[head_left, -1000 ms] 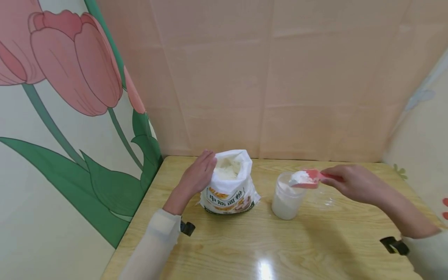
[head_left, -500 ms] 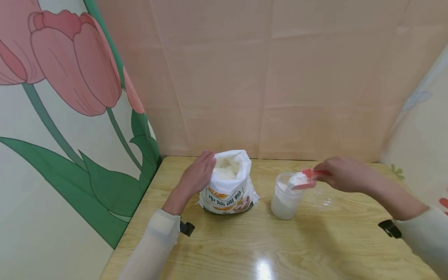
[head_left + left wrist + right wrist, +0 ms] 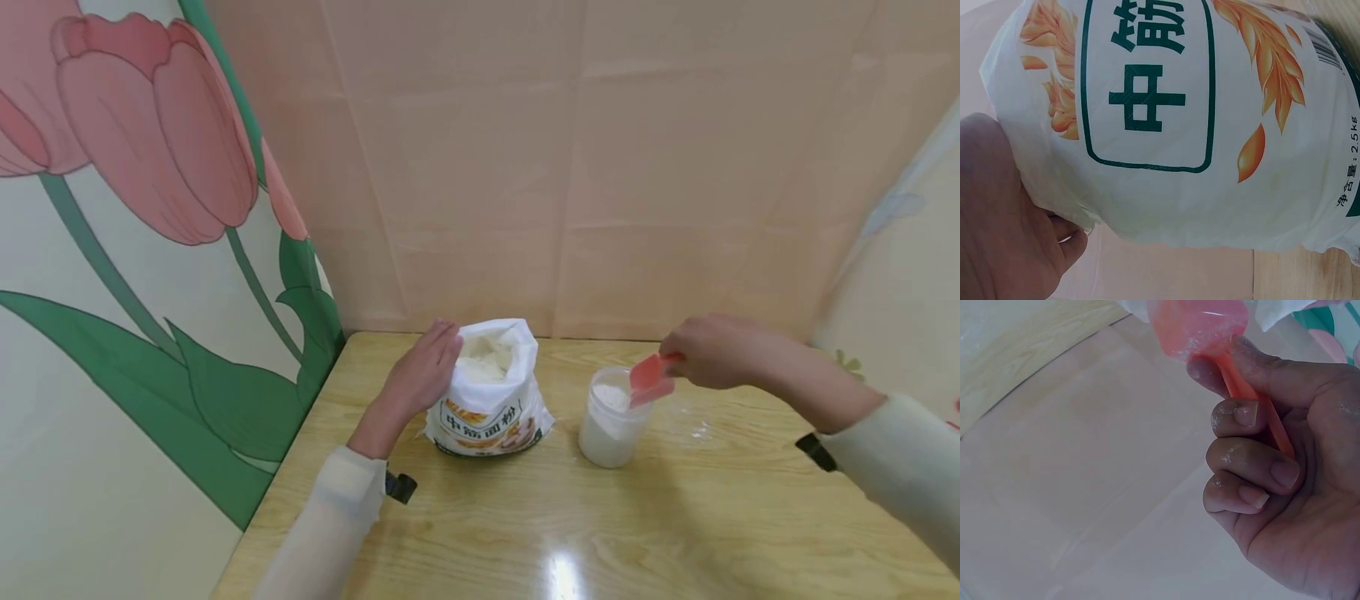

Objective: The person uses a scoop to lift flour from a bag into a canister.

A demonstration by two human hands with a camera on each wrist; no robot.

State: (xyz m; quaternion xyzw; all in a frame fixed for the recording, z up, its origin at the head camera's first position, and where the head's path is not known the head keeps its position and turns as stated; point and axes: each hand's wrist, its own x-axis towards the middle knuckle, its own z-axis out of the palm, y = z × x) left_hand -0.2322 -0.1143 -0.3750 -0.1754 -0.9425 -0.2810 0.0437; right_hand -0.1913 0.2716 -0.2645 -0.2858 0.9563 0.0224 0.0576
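A white printed flour bag (image 3: 491,417) stands with its top spread, pale flour showing inside. At its left rim my left hand (image 3: 423,371) holds the bag; in the left wrist view the bag's edge (image 3: 1041,181) lies between thumb and curled fingers (image 3: 1072,247). To the right stands a clear jar (image 3: 611,429) with white flour (image 3: 611,398) in it. My right hand (image 3: 708,350) grips the handle of a pink scoop (image 3: 651,381), tipped over the jar's right rim. The right wrist view shows the fingers wrapped round the handle (image 3: 1241,384), dusted with flour.
A crumpled clear plastic piece (image 3: 693,425) lies on the wooden table (image 3: 465,533), right of the jar. Behind the table's back edge hangs a pinkish-beige cloth (image 3: 465,167). A wall with painted tulips (image 3: 150,125) borders the left side.
My right hand has moved up and slightly left, tilting the scoop downward. The white heap in the scoop is no longer visible. My left hand stays at the bag.
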